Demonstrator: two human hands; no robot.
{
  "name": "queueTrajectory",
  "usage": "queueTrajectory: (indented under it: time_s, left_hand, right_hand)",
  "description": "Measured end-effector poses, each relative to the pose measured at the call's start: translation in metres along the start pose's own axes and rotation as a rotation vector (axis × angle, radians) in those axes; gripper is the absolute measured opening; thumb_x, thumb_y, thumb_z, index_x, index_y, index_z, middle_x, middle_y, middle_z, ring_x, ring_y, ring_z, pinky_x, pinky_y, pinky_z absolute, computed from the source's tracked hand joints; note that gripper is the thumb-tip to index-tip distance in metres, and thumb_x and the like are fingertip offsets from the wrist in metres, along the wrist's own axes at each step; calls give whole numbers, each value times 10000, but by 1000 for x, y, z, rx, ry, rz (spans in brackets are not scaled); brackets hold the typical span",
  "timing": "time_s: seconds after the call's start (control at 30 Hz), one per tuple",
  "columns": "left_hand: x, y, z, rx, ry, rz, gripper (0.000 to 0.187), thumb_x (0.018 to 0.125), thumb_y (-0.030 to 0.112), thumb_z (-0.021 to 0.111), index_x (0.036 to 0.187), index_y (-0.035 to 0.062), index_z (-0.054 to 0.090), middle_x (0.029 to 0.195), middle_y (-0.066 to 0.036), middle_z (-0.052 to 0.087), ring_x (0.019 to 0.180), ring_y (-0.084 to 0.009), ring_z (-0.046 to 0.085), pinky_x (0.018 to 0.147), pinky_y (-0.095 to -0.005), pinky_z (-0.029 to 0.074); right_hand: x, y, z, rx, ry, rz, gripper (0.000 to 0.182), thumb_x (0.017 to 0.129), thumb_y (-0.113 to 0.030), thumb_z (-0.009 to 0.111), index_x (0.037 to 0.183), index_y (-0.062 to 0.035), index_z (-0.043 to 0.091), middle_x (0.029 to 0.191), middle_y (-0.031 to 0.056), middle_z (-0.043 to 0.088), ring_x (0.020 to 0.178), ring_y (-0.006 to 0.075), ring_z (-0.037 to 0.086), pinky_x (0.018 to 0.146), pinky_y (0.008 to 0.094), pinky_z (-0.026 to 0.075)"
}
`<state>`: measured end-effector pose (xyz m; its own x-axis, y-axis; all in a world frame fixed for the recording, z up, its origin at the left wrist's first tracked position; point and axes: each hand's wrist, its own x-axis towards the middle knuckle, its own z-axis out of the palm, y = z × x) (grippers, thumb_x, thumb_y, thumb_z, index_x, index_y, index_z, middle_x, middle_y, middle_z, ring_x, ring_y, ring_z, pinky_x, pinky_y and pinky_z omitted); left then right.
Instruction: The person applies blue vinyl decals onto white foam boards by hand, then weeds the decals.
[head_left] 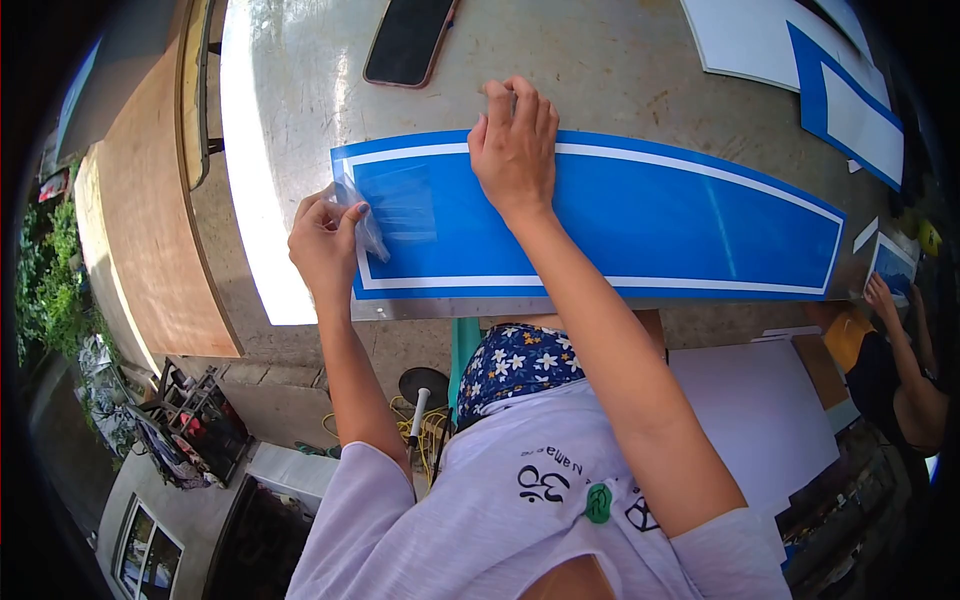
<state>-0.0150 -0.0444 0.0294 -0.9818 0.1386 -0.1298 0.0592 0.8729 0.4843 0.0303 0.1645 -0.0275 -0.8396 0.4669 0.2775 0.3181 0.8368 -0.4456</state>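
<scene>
A long blue sign panel [640, 225] with a white border line lies on the metal-topped table. Near its left end, my left hand [325, 235] pinches crumpled clear plastic film [372, 230] between thumb and fingers. A flat clear patch of film [410, 205] still lies on the blue face beside it. My right hand [517, 150] rests across the panel's far edge, left of the middle, with its fingers bent over that edge and the fingertips partly hidden.
A dark phone [410, 42] lies beyond the panel on the tabletop [620, 70]. White sheets and a blue-bordered sign [855, 110] are at the far right. Another person's hand [882, 300] holds a small panel at right. Plywood [150, 240] stands at left.
</scene>
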Motion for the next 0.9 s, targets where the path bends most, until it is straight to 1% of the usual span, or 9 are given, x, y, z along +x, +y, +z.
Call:
queueTrajectory:
  time_s: [0.13, 0.2, 0.27, 0.43, 0.5, 0.6, 0.73, 0.8, 0.9]
  left_hand:
    - [1, -2, -4, -27, -12, -39, 314, 704, 196, 781, 636, -23, 566, 795, -50, 619, 580, -145, 530, 557, -282, 438]
    - [3, -5, -7, 73, -12, 15, 313, 708, 198, 779, 644, -21, 565, 723, -45, 595, 578, -139, 513, 555, -281, 425]
    - [4, -7, -8, 76, -8, 7, 310, 712, 201, 777, 646, -17, 568, 703, -49, 590, 580, -143, 510, 558, -282, 423]
    - [9, -19, -9, 34, -1, -1, 321, 747, 240, 770, 668, -9, 585, 599, -42, 554, 542, -113, 458, 527, -261, 396]
    - [12, -24, -11, -7, -76, -59, 324, 761, 252, 760, 669, -6, 587, 581, -40, 556, 548, -98, 463, 524, -255, 394]
    - [15, -24, -15, -56, -160, -166, 283, 761, 219, 750, 679, -8, 602, 622, -62, 589, 575, -122, 502, 565, -275, 418]
    - [17, -36, -16, -165, -190, -129, 261, 787, 211, 727, 737, -18, 613, 648, -66, 604, 588, -116, 508, 570, -272, 422]
    - [17, -36, -19, -184, -245, -143, 243, 833, 213, 689, 911, -13, 643, 708, -13, 607, 626, -76, 498, 584, -220, 398]
    - [19, -38, -18, -246, -228, -119, 243, 829, 191, 684, 891, -38, 632, 715, -59, 624, 633, -99, 522, 591, -257, 431]
  right_hand:
    - [0, 0, 0, 0, 1, 2, 411, 785, -99, 599, 1146, -85, 403, 1138, 124, 404, 1061, 275, 439, 975, 435, 358]
    - [0, 0, 1, -2, 2, 2, 410, 786, -99, 598, 1145, -85, 402, 1136, 123, 404, 1061, 275, 439, 974, 435, 358]
    - [0, 0, 1, 16, 45, -1, 382, 781, -85, 598, 1132, -84, 448, 1121, 121, 441, 1041, 290, 456, 932, 421, 367]
    - [0, 0, 2, 11, 41, -2, 378, 785, -90, 594, 1133, -85, 448, 1120, 121, 440, 1045, 289, 454, 936, 420, 366]
    - [0, 0, 2, 12, 42, -3, 377, 786, -92, 594, 1133, -85, 448, 1120, 122, 440, 1045, 289, 453, 937, 420, 366]
    - [0, 0, 1, 18, 40, 1, 375, 787, -92, 592, 1132, -85, 447, 1118, 121, 440, 1042, 289, 453, 935, 420, 366]
    - [0, 1, 1, 13, 33, 2, 377, 788, -94, 592, 1135, -89, 444, 1118, 118, 437, 1037, 286, 451, 931, 415, 365]
    - [0, 1, 1, 12, 30, 1, 378, 789, -95, 592, 1136, -90, 443, 1119, 117, 436, 1035, 285, 451, 930, 413, 365]
    - [0, 1, 2, 10, 35, 0, 380, 789, -96, 592, 1137, -91, 440, 1120, 116, 435, 1033, 284, 450, 926, 411, 366]
